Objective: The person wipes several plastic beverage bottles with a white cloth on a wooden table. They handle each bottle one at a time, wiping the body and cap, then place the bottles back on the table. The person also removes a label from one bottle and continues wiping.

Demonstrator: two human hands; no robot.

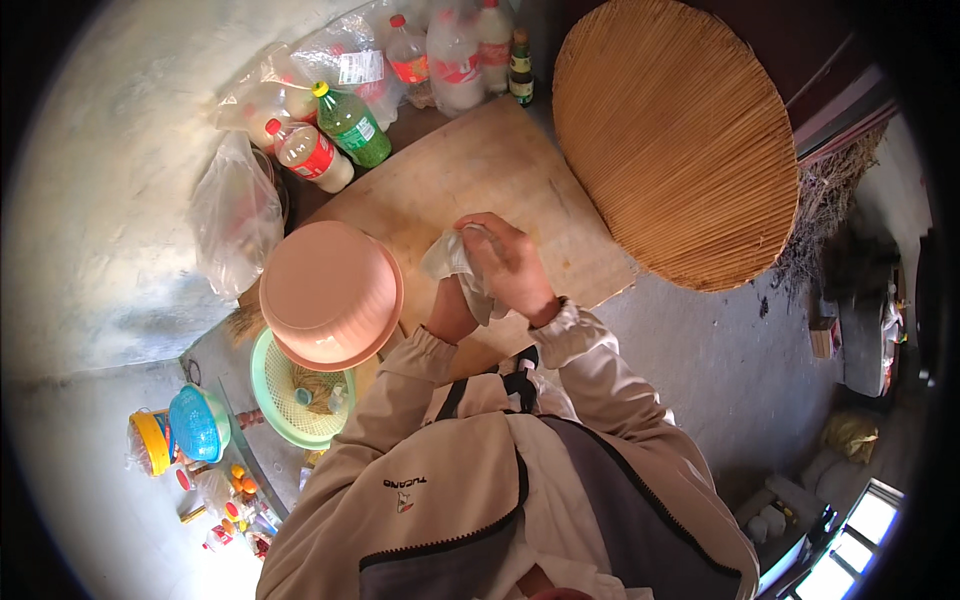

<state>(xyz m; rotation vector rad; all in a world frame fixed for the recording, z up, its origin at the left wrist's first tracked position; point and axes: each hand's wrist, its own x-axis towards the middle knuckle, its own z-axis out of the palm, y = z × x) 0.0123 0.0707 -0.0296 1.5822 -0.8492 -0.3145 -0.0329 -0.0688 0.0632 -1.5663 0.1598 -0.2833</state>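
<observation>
Both hands are together over a worn wooden board, with a crumpled white cloth between them. My right hand lies over the cloth, its fingers bent around it. The cloth covers most of my left hand; its wrist and heel show below, and its fingers are hidden. One end of the cloth hangs down between the wrists. Left of the hands, an upturned pink plastic basin rests partly over the board's edge and above a pale green plastic colander, which holds dry stalks and small containers.
Plastic bottles, among them a green one and a red-labelled one, stand along the back by plastic bags. A large round mat of stalks leans at the right. A blue basket is at the lower left.
</observation>
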